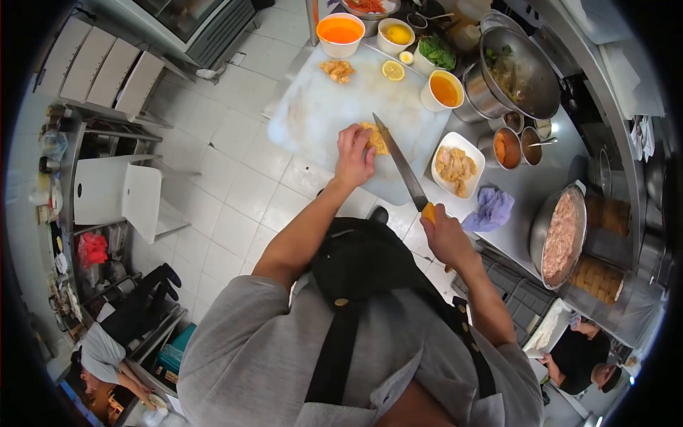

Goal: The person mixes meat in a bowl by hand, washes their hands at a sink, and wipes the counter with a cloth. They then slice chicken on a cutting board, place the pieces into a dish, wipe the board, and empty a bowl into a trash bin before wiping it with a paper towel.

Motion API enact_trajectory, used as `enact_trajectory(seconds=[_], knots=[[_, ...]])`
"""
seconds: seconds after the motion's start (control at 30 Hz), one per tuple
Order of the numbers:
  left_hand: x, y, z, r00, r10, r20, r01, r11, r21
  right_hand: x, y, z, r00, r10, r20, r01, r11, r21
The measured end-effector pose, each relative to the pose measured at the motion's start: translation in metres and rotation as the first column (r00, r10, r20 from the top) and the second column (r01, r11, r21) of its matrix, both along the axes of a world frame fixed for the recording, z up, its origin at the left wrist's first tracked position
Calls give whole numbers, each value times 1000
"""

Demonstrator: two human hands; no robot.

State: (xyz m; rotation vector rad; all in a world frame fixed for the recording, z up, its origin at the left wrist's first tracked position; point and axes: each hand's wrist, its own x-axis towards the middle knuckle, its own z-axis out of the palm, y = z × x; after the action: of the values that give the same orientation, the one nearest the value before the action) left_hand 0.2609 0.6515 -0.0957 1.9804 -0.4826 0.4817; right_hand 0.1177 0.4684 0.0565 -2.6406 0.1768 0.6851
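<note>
My right hand point(448, 235) is wrapped around the yellow handle of a kitchen knife point(403, 161), its long blade slanting up and left over the white cutting board point(302, 117). Beside the blade lies a piece of yellowish marinated meat point(375, 139). The curled fingers of my left hand point(353, 153) hold it against the board. A small heap of similar meat point(337, 70) sits near the board's far edge, with a lemon half point(393, 70) to its right. More coated pieces fill a white square dish point(457, 166) right of the board.
Tubs of orange liquid point(339, 33) and greens point(437, 53) line the board's far side. A purple cloth point(491, 209), a steel wok point(519, 73) and a bowl of minced meat point(560, 238) stand right. Two other people point(107, 349) point(580, 359) work at the lower corners.
</note>
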Motion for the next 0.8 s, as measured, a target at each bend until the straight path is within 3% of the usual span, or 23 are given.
enact_trajectory(seconds=[0.07, 0.17, 0.27, 0.47, 0.67, 0.7, 0.8], knots=[[0, 0, 3, 1000, 0, -9, 0, 1000, -10, 4, 0, -20, 994, 81, 72, -86, 994, 65], [1, 0, 6, 1000, -1, 4, 1, 1000, -18, 47, 33, -80, 978, -37, 204, 5, 988, 155], [5, 0, 8, 1000, -23, 12, 23, 999, -21, 71, 41, -97, 970, -107, 219, 77, 987, 141], [-1, 0, 0, 1000, 6, 7, -6, 999, -35, 12, 32, -49, 973, -109, 205, 93, 992, 88], [0, -2, 0, 999, 0, -36, -3, 997, -83, 42, 44, -37, 986, -104, 131, 96, 993, 70], [0, -2, 1, 999, 7, -42, -11, 995, -99, 51, 45, -24, 992, -124, 31, 121, 990, 77], [-3, -1, 1, 992, 5, -128, -20, 993, -118, 27, 28, -3, 999, -53, -5, 53, 995, 87]])
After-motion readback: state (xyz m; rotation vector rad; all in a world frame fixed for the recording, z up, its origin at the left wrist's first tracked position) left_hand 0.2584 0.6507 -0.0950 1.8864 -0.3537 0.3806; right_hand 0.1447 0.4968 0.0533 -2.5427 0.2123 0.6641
